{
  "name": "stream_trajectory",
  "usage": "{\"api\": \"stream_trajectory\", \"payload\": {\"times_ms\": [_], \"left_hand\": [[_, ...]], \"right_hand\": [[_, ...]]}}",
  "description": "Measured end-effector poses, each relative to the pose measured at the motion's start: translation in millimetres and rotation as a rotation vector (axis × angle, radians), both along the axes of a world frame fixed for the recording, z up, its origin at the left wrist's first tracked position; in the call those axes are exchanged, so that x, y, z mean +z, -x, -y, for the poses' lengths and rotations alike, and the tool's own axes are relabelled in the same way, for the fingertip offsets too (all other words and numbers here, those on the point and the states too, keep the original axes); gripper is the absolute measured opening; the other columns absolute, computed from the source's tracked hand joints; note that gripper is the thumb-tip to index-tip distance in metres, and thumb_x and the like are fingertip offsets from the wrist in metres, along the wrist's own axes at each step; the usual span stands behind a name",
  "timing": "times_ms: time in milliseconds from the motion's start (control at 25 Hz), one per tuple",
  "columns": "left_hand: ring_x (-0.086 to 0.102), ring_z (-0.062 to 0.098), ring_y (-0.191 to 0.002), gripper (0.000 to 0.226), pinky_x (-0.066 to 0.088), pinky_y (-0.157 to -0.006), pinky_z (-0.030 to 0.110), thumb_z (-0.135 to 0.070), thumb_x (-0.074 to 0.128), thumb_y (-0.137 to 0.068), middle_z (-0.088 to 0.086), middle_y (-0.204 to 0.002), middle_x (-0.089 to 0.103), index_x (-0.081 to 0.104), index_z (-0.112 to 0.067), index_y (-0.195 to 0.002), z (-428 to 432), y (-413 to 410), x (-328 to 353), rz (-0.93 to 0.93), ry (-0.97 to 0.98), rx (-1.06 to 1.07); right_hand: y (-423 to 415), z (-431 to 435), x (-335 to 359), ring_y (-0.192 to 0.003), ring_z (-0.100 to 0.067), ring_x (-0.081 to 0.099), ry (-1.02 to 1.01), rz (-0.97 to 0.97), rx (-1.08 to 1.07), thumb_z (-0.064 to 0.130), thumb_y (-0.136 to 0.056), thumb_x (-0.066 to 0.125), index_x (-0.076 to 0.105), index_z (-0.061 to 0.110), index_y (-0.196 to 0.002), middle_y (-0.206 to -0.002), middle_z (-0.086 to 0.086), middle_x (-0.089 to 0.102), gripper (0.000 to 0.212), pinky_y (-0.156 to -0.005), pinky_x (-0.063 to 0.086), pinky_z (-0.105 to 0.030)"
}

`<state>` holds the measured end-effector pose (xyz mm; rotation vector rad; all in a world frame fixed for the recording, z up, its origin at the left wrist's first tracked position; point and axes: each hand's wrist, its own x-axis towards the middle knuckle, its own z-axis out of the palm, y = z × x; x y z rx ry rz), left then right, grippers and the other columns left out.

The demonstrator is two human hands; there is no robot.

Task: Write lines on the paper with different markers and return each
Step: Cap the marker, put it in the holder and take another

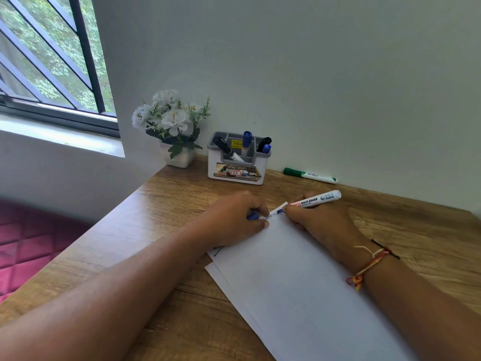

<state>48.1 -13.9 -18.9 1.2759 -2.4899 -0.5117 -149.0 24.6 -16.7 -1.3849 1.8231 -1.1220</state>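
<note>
Bench scene: we write on paper with a blue-tipped marker.

Our wooden bench carries the white paper near us, slanted over a second sheet. Flowers in a white pot stand at the far corner. Just beside them is a holder with black and blue markers upright in its compartments. Our right grip is closed round the marker, whose tip touches the paper's far edge, where small blue writing shows. Our left grip rests at the paper's far left corner. A green marker lies by the wall, right of the holder. The left grip pinches a blue cap.
</note>
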Motion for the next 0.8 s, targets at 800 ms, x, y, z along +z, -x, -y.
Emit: {"api": "stream_trajectory", "payload": {"times_ms": [800], "left_hand": [[0.057, 0.012, -0.102, 0.030, 0.051, -0.091, 0.033, -0.040, 0.064, -0.093, -0.006, -0.119, 0.060, 0.067, -0.032, -0.122, 1.0, -0.5, -2.3, -0.022, -0.001, 0.003]], "right_hand": [[1.8, -0.5, 3.8, -0.049, -0.003, 0.062, -0.020, -0.002, -0.032, 0.025, -0.084, 0.080, 0.067, 0.020, -0.072, -0.071, 0.000, 0.070, 0.018, -0.039, 0.041, -0.011]]}}
